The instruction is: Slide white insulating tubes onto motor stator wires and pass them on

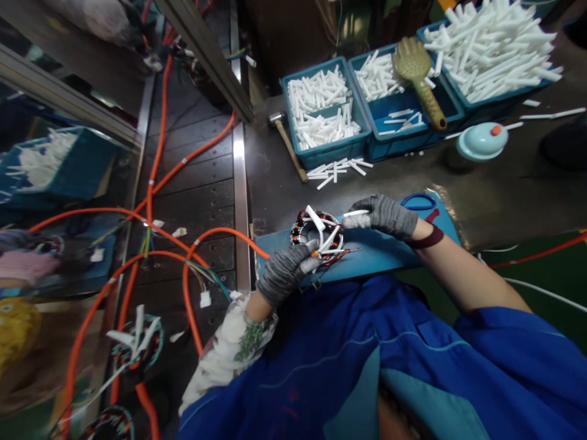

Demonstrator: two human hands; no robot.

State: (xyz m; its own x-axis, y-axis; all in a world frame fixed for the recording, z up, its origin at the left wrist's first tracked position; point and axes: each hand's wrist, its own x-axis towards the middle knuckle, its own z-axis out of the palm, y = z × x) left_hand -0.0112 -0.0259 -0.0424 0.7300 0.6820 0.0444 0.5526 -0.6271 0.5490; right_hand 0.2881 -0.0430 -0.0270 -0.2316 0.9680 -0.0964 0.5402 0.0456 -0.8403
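Note:
A ring-shaped motor stator (300,229) with dark and orange windings rests on a blue mat (367,256) before me. White sleeves stand up from its wires. My left hand (287,269), in a grey knit glove with taped fingertips, is closed on the wires at the stator's near side. Just right of the stator, my right hand (385,215), gloved the same way, pinches a thin white sleeve (356,213) between taped fingers. Its tip points left, towards the stator. A blue-handled tool (418,200) lies beyond my right wrist, only partly visible.
Blue bins (330,153) of cut white tubes line the back, a scoop (419,79) lying across one. A hammer (288,146), loose tubes (339,170) and a lidded cup (482,142) sit nearer. Left, orange cables (165,122) cross a slatted conveyor (206,201); another person's hand (32,269) works beyond.

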